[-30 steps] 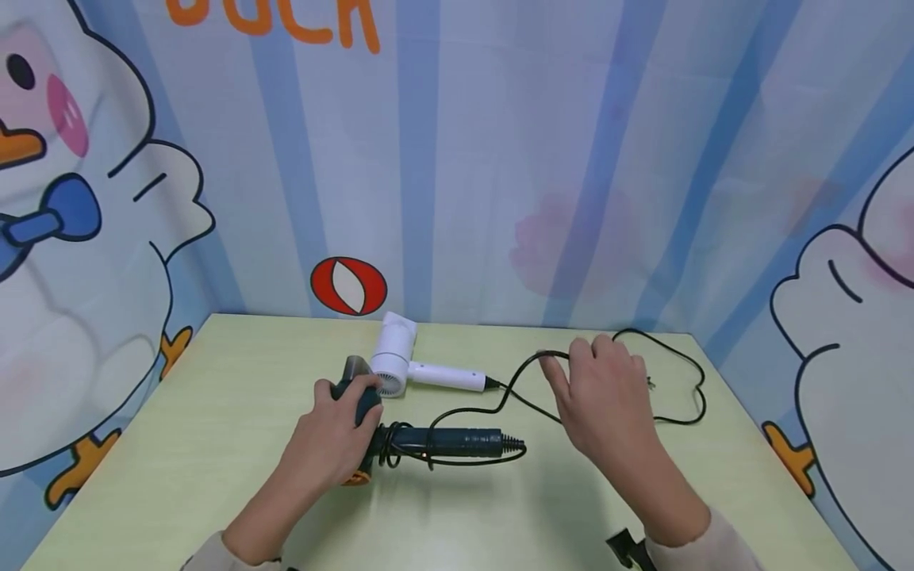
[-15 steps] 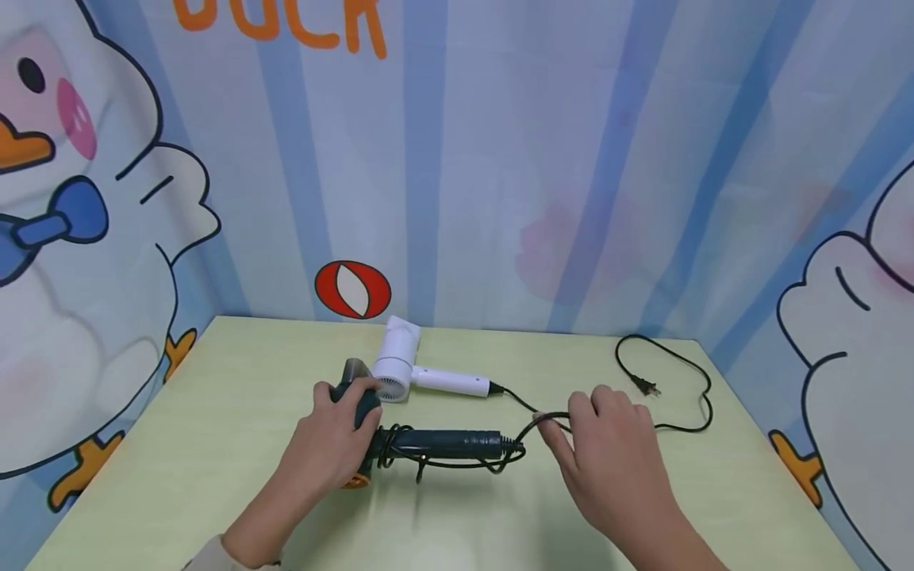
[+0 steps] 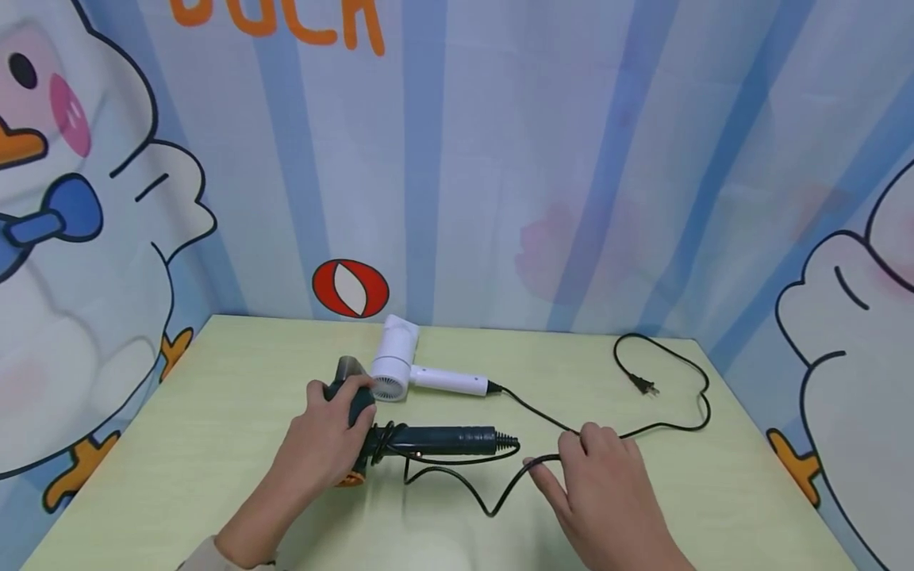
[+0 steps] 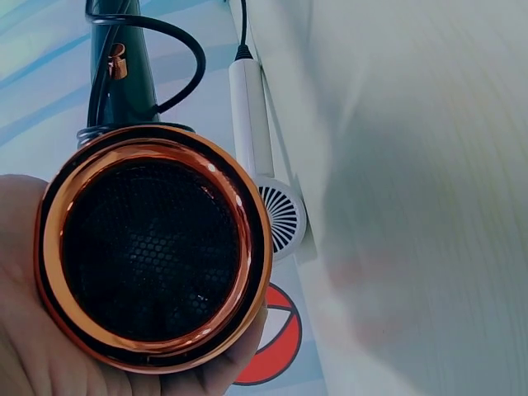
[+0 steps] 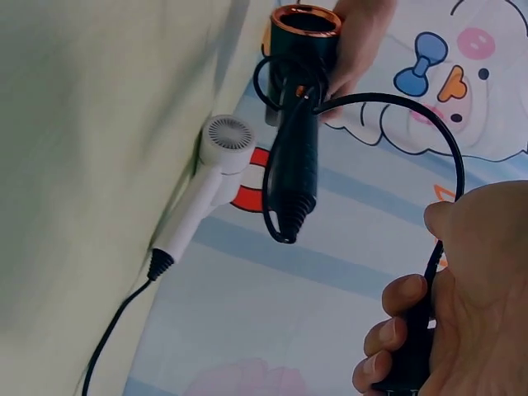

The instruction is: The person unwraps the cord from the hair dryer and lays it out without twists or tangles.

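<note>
My left hand (image 3: 321, 436) grips the barrel of a dark green hair dryer (image 3: 450, 439) with a copper ring at its rear. The dryer is held above the table, its handle pointing right and black cord wound round the handle's base. In the left wrist view the copper-ringed mesh intake (image 4: 153, 247) faces the camera. A loose stretch of the cord (image 3: 471, 493) sags from the handle across to my right hand (image 3: 607, 496). The right wrist view shows my right fingers curled round the cord's thick black plug end (image 5: 410, 355), with the thumb against the cord.
Behind the green dryer, a white hair dryer (image 3: 450, 381) lies on the pale table (image 3: 214, 396). Its black cord runs right to a two-pin plug (image 3: 644, 385) near the back right corner. A duck-printed curtain (image 3: 485, 159) hangs at the table's back edge.
My right hand has come down and nearer the table's front, and a length of cord has come off the handle into a loose sagging loop. My left hand stays nearly in place.
</note>
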Demonstrator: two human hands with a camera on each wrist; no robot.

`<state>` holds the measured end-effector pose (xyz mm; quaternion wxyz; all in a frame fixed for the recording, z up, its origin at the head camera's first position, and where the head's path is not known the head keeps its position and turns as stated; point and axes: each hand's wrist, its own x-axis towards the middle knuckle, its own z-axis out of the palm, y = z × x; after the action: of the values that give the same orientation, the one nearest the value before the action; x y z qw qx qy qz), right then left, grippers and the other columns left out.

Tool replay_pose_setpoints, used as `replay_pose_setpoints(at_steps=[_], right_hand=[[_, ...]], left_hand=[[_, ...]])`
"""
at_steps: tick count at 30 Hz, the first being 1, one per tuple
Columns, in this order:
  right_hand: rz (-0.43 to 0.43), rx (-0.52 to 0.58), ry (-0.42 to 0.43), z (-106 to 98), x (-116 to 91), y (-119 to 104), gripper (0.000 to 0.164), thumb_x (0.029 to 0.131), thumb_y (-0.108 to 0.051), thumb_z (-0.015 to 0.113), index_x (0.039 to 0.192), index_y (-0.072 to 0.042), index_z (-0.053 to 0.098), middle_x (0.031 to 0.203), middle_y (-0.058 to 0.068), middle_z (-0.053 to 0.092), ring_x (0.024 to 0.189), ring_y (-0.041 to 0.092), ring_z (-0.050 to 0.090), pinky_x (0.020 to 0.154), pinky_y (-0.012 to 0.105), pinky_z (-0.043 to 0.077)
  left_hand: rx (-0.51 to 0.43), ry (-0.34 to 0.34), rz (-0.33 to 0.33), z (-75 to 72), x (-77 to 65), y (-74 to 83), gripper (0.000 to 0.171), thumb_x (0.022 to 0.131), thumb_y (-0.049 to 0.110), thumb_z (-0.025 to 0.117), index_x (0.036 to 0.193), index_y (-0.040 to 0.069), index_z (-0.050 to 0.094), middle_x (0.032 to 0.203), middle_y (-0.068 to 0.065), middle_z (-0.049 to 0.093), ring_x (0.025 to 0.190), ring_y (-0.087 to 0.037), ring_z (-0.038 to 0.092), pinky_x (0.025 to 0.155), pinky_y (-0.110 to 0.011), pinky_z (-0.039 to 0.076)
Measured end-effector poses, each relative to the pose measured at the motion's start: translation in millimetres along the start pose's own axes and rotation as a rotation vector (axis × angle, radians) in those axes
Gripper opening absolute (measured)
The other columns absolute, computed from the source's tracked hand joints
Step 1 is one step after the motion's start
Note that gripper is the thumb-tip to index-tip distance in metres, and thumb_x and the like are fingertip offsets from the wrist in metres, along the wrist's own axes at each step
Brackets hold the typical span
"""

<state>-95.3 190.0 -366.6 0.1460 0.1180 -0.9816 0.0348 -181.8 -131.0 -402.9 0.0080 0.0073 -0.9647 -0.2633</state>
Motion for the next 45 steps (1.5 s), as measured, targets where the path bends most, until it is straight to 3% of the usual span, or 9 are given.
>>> replay_pose_setpoints(at_steps=[9, 21, 34, 45], right_hand=[[0.005, -0.037, -0.172, 30, -7, 1, 0.051, 0.098, -0.061, 0.053, 0.075, -0.016, 0.046, 0.073, -0.001, 0.035, 0.07, 0.017, 0.035, 0.068, 0.038, 0.034], [0.007, -0.062, -0.314, 77, -8, 12, 0.051, 0.096, -0.056, 0.058, 0.072, -0.012, 0.051, 0.072, 0.004, 0.041, 0.072, 0.024, 0.044, 0.074, 0.048, 0.041], [0.034, -0.1, -0.337, 86, 0, 23, 0.049, 0.097, -0.053, 0.059, 0.074, -0.011, 0.05, 0.072, 0.005, 0.042, 0.073, 0.025, 0.044, 0.075, 0.048, 0.041], [0.022, -0.084, -0.244, 92, 12, 35, 0.052, 0.1, -0.052, 0.056, 0.069, -0.011, 0.048, 0.067, 0.004, 0.042, 0.066, 0.024, 0.043, 0.068, 0.045, 0.039]], left_hand=[[-0.012, -0.002, 0.007, -0.7, 2.0, -1.9, 0.043, 0.104, 0.044, 0.052, 0.145, 0.033, 0.046, 0.138, -0.028, 0.032, 0.074, -0.035, 0.058, 0.057, -0.035, 0.051], [-0.012, -0.001, 0.011, -2.9, -1.2, 0.0, 0.042, 0.104, 0.043, 0.051, 0.144, 0.032, 0.047, 0.138, -0.028, 0.032, 0.073, -0.035, 0.059, 0.058, -0.037, 0.051], [-0.013, -0.002, 0.001, -4.1, -2.3, 1.1, 0.043, 0.104, 0.044, 0.051, 0.145, 0.033, 0.046, 0.14, -0.028, 0.031, 0.074, -0.036, 0.059, 0.058, -0.037, 0.052], [-0.011, -0.007, 0.001, -5.6, -3.4, 2.3, 0.044, 0.104, 0.046, 0.051, 0.146, 0.034, 0.046, 0.139, -0.028, 0.031, 0.074, -0.036, 0.059, 0.059, -0.038, 0.051]])
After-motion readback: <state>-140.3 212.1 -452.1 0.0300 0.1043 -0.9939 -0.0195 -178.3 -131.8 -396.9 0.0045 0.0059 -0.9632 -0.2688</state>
